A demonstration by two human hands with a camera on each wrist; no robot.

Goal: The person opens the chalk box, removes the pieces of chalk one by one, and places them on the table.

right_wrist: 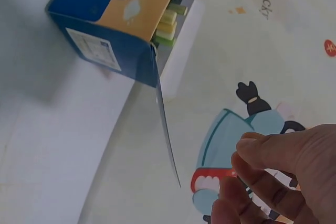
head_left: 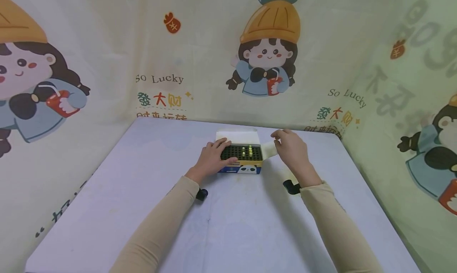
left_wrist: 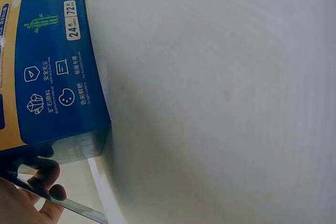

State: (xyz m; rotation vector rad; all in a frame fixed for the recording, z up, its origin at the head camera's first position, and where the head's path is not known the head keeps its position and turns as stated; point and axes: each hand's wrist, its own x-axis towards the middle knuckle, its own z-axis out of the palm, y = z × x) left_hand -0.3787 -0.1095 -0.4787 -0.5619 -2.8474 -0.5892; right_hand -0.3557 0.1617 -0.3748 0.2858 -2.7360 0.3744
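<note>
A blue and yellow chalk box (head_left: 232, 170) with a panda print stands on the table, its top uncovered. Inside is a black holder (head_left: 233, 152) full of round holes. Several pale yellow and green chalk sticks (head_left: 250, 151) stand in its right part. My left hand (head_left: 213, 156) grips the box at its left end, thumb over the front edge. To the right of the box, my right hand (head_left: 293, 150) hovers beside the raised side flap (right_wrist: 167, 135). Its fingers are loosely bent, and nothing shows between them in the right wrist view.
The white lid flap (head_left: 237, 137) stands up behind the box. Dark wrist straps (head_left: 292, 187) show at both sleeves. A pale table (head_left: 228, 225) lies under everything, with a printed cloth (head_left: 207, 54) hanging behind and beside it.
</note>
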